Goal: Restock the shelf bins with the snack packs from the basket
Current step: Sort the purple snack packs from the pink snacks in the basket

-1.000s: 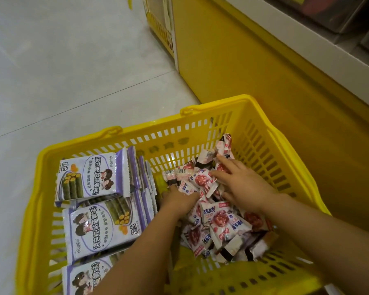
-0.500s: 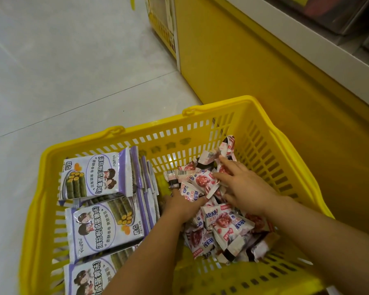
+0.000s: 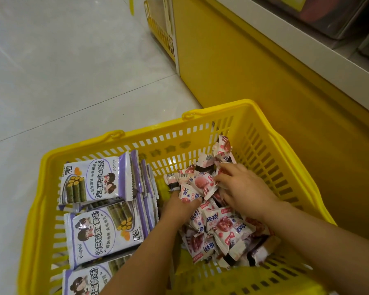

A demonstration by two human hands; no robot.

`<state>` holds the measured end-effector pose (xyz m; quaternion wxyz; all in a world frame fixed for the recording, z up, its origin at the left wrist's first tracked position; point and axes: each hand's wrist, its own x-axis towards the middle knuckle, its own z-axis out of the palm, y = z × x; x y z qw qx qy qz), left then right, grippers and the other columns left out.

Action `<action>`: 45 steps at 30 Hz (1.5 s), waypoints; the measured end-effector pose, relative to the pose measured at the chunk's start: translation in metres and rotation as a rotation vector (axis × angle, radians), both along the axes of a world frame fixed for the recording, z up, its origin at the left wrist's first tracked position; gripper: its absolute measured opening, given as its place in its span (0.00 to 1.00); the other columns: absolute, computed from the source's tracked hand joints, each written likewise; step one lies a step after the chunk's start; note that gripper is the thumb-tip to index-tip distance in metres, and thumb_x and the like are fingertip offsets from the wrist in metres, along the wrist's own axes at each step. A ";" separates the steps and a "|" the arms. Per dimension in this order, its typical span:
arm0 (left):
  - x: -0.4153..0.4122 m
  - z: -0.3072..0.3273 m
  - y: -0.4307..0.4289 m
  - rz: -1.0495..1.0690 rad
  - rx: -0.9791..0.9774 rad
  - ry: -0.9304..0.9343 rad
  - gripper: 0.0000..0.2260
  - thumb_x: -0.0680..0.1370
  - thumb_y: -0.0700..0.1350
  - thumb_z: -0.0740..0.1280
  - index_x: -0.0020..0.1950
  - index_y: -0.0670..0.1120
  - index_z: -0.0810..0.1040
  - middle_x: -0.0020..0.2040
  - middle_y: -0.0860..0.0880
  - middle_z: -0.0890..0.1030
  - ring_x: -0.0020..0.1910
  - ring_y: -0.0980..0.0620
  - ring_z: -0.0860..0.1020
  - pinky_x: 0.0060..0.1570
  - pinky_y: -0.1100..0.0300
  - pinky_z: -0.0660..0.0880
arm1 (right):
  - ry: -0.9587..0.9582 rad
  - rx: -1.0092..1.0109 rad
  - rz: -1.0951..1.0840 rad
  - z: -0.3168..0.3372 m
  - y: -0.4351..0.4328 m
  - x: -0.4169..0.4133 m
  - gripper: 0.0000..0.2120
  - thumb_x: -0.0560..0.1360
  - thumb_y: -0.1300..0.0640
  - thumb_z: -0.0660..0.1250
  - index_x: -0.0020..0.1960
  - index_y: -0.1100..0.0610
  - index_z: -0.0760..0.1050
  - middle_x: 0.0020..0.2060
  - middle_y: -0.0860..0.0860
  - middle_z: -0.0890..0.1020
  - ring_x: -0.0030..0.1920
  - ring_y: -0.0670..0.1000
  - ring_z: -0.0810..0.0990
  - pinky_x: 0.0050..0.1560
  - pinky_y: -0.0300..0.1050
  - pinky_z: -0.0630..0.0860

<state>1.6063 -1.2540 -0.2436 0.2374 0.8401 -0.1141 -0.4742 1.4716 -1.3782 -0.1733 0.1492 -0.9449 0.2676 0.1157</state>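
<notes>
Both forearms enter from the near edge and reach down into a yellow basket (image 3: 262,128) standing on a pale tiled floor (image 3: 62,71). Left hand (image 3: 180,206): knuckles up, thumb lying along the edge of 1 small pack, fingers buried in the heap and hidden, so whether it grips anything cannot be told. Right hand (image 3: 243,188): just beyond and to the right of the left hand, palm down, fingers spread and slightly bent, fingertips (image 3: 218,177) resting on top of the packs; no pinch is visible. The small pink-and-white snack packs (image 3: 224,228) lie in a loose heap under and around both hands, filling the right half of the basket, the farthest ones leaning against the far wall beyond the right hand. To the left of the left hand, purple seaweed-roll packs (image 3: 107,231) fill the left half: 3 lie face up in a row running from near to far, and more stand on edge between them and the left hand. Beyond the right hand, close by the basket's far right corner, stands a yellow shelf base (image 3: 254,81) topped by a white ledge (image 3: 285,35). What sits above the ledge is too dim to identify.
</notes>
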 end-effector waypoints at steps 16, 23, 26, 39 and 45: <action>-0.012 0.018 -0.005 0.058 -0.140 -0.100 0.16 0.75 0.47 0.70 0.62 0.50 0.74 0.53 0.50 0.81 0.48 0.51 0.78 0.49 0.55 0.77 | 0.342 -0.051 0.109 -0.009 0.005 0.003 0.40 0.76 0.56 0.65 0.76 0.40 0.44 0.77 0.54 0.39 0.76 0.61 0.41 0.71 0.66 0.56; -0.013 0.020 -0.002 -0.011 -0.050 -0.145 0.18 0.74 0.48 0.71 0.63 0.52 0.73 0.54 0.52 0.79 0.53 0.50 0.77 0.58 0.50 0.75 | 0.352 -0.003 0.121 -0.006 0.002 0.002 0.40 0.75 0.62 0.64 0.77 0.42 0.46 0.77 0.54 0.37 0.76 0.62 0.39 0.73 0.68 0.52; -0.010 0.020 -0.001 -0.044 -0.041 -0.113 0.20 0.75 0.47 0.71 0.65 0.50 0.72 0.58 0.49 0.80 0.56 0.47 0.79 0.55 0.51 0.77 | 0.342 0.010 0.116 -0.006 0.001 0.001 0.39 0.75 0.62 0.63 0.77 0.42 0.48 0.77 0.54 0.38 0.76 0.62 0.39 0.73 0.67 0.52; -0.014 0.033 0.003 -0.176 -0.031 -0.301 0.15 0.76 0.45 0.70 0.62 0.47 0.74 0.57 0.48 0.81 0.55 0.46 0.79 0.54 0.53 0.77 | 0.225 0.069 0.069 0.013 0.000 -0.003 0.34 0.75 0.61 0.63 0.76 0.43 0.56 0.78 0.52 0.48 0.77 0.59 0.47 0.75 0.61 0.53; -0.018 0.060 0.013 -0.261 -0.090 -0.461 0.19 0.75 0.47 0.70 0.66 0.48 0.73 0.56 0.48 0.79 0.55 0.47 0.77 0.53 0.50 0.78 | 0.109 0.060 0.075 0.057 0.000 -0.004 0.24 0.78 0.57 0.62 0.72 0.47 0.65 0.72 0.49 0.65 0.71 0.52 0.65 0.70 0.48 0.66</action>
